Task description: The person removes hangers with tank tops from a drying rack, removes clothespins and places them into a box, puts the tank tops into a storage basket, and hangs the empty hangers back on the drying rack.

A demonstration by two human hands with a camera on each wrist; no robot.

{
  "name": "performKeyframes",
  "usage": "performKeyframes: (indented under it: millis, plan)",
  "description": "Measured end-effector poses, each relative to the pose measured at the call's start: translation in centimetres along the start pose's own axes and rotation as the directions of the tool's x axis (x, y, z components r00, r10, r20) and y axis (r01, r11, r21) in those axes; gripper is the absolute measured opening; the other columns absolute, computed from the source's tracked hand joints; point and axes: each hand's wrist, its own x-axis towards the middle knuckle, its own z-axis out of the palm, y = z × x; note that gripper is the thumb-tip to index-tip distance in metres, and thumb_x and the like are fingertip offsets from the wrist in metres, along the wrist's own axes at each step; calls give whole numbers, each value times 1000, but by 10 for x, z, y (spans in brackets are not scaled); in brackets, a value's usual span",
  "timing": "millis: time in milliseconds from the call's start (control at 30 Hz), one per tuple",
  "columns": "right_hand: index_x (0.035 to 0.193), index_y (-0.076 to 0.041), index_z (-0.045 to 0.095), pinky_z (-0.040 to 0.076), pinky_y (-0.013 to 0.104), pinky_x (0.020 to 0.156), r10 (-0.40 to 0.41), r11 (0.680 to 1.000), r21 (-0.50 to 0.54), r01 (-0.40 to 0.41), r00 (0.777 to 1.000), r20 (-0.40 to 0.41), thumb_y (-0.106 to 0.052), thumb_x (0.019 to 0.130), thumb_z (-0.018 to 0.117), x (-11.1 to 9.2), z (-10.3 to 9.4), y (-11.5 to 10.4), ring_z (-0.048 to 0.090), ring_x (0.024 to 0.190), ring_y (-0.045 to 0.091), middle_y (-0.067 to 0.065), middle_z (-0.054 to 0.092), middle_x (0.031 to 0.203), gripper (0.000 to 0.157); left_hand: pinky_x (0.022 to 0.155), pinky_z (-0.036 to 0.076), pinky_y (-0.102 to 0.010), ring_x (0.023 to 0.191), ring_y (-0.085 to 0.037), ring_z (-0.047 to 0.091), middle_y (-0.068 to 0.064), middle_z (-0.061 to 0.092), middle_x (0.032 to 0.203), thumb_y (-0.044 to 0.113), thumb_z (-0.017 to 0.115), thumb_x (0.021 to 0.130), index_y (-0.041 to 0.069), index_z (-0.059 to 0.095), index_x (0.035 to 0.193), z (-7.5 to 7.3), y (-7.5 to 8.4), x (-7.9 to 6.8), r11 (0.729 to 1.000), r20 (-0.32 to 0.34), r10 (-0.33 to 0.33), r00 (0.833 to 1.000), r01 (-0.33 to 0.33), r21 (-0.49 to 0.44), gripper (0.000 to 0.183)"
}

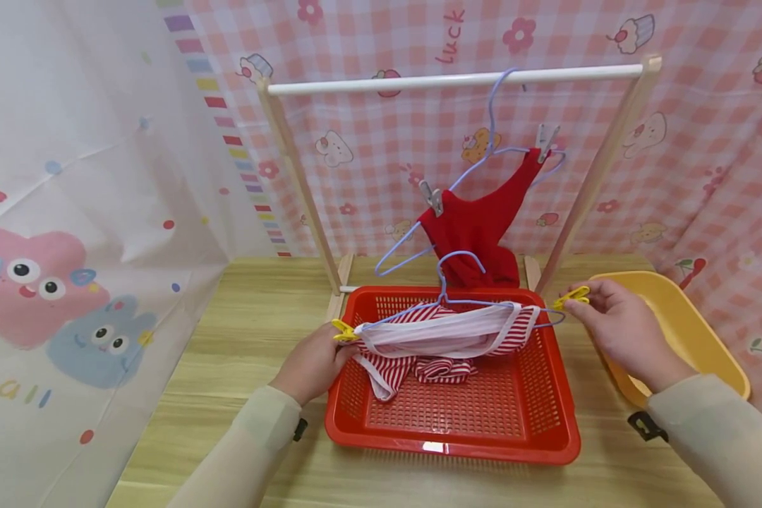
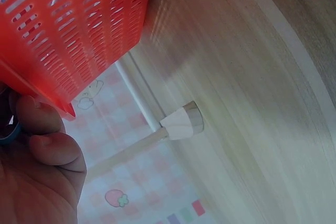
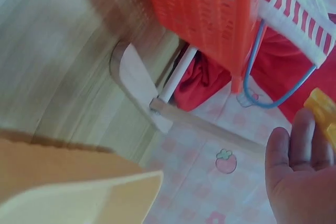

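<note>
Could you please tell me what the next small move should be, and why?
Perhaps the right hand could clip its yellow clothespin over the striped garment and blue hanger, since that clothespin is held beside the hanger's end, apart from the fabric, while another yellow clothespin is at the opposite end.

In the head view, the red basket hides the bottom of the red garment. The right hand and its sleeve cover part of the yellow tray. A black thing peeks out by the left sleeve, too little to name. In the left wrist view, the left hand runs off the left edge. In the right wrist view, 1 yellow clothespin is cut off.
</note>
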Motion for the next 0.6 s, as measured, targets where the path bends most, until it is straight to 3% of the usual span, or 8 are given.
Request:
performKeyframes:
  millis: [200,333,500,600]
  plan:
    - [129,1,57,53,13,68,55,998,15,-54,999,-2,-33,109,58,5,-6,13,61,87,-4,24,69,120,40,96,60,-43,94,-16,66,-1,69,109,27,73,100,14,69,123,0,1,0,1000,11,-25,1000,25,3,27]
    - [140,9,50,56,17,66,77,996,34,-78,997,28,-28,111,53,10,-12,25,71,85,8,32,64,124,47,95,60,-43,93,-15,66,-1,69,107,27,73,100,14,69,122,-1,1,-1,1000,6,-18,1000,18,5,26]
    - [149,12,41,55,22,63,116,991,-68,-111,991,68,-28,112,49,12,-22,45,74,93,39,38,60,124,55,94,60,-42,91,-15,65,-1,69,106,27,73,100,14,69,121,-1,1,-1,1000,7,-16,1000,16,4,25]
    - [150,15,37,59,32,65,142,982,-139,-129,986,87,-27,112,51,14,-29,56,73,92,41,40,59,123,59,95,60,-43,93,-15,66,-1,69,107,27,72,101,13,69,122,-1,1,-1,1000,9,-14,1000,14,7,25]
